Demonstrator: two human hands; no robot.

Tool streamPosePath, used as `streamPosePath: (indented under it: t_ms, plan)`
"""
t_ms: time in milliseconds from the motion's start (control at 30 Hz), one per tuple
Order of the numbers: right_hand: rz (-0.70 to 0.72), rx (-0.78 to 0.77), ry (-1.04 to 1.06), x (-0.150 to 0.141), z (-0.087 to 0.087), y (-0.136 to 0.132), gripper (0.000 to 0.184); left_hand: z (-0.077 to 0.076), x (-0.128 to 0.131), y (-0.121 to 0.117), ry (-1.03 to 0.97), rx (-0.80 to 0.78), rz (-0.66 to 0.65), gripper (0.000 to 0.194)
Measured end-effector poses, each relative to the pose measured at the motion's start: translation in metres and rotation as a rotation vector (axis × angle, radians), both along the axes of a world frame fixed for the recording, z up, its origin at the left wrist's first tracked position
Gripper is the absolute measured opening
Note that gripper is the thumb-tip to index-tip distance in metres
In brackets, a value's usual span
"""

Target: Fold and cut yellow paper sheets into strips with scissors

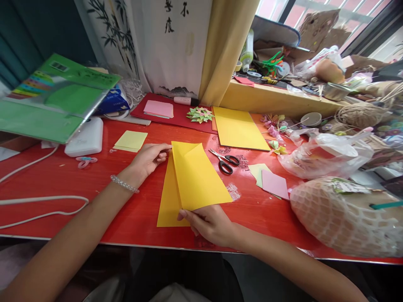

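Note:
A sheet of yellow paper (201,178) is folded over on itself in the middle of the red table, its upper layer lifted and bowed. At its upper left corner, my left hand (149,161), with a beaded bracelet on the wrist, is closed with the fingertips at the paper's edge. My right hand (212,224) pinches the near edge of the upper layer between thumb and fingers, most of the fingers hidden beneath it. Just right of the paper lie black-handled scissors (225,161), blades slightly apart, pointing away to the left.
Pale yellow paper squares (130,140) lie at left, pink ones (275,183) at right. More yellow sheets (241,128) and a folded paper wreath (200,114) are at the back. A net-wrapped bundle (340,218) bounds the right; a white cable (44,201) crosses the left.

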State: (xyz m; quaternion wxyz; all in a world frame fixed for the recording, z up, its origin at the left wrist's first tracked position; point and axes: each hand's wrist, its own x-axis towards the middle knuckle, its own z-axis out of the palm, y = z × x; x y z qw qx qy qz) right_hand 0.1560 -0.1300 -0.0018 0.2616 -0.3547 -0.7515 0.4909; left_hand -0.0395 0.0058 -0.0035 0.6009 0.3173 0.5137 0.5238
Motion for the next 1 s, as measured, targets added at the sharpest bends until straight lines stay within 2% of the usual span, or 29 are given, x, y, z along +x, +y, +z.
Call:
streamPosePath:
  t_ms: [267, 433, 500, 567, 667, 733, 800, 867, 933, 1000]
  plan:
    - [0.008, 0.078, 0.002, 0.000, 0.000, -0.001, 0.033, 0.001, 0.000, 0.000, 0.015, 0.007, 0.018, 0.008]
    - [0.164, 0.398, 0.048, -0.002, 0.002, -0.008, 0.028, 0.000, -0.014, 0.007, 0.064, 0.016, 0.084, 0.006]
    - [0.208, 0.406, 0.118, -0.002, 0.004, -0.009, 0.025, 0.000, -0.022, 0.010, 0.092, 0.024, 0.118, 0.007]
    - [0.133, 0.235, 0.169, -0.001, 0.005, -0.007, 0.027, 0.001, -0.027, 0.011, 0.131, 0.042, 0.147, 0.009]
    - [-0.036, -0.120, 0.188, 0.002, 0.006, 0.000, 0.036, 0.003, -0.024, 0.008, 0.194, 0.075, 0.170, 0.011]
    - [0.004, -0.303, 0.165, 0.002, 0.009, 0.004, 0.040, 0.005, -0.019, 0.004, 0.186, 0.072, 0.121, 0.014]
    - [0.180, -0.439, 0.116, 0.002, 0.012, 0.007, 0.040, 0.006, -0.014, 0.001, 0.166, 0.076, 0.076, 0.016]
    - [0.432, -0.557, 0.041, 0.003, 0.016, 0.009, 0.039, 0.007, -0.012, 0.000, 0.229, 0.115, 0.084, 0.014]
    - [0.695, -0.659, -0.021, 0.007, 0.021, 0.013, 0.042, 0.006, -0.013, 0.002, 0.454, 0.191, 0.112, 0.012]
    - [0.869, -0.737, -0.017, 0.014, 0.024, 0.020, 0.042, 0.002, -0.016, 0.005, 0.814, 0.297, 0.084, 0.015]
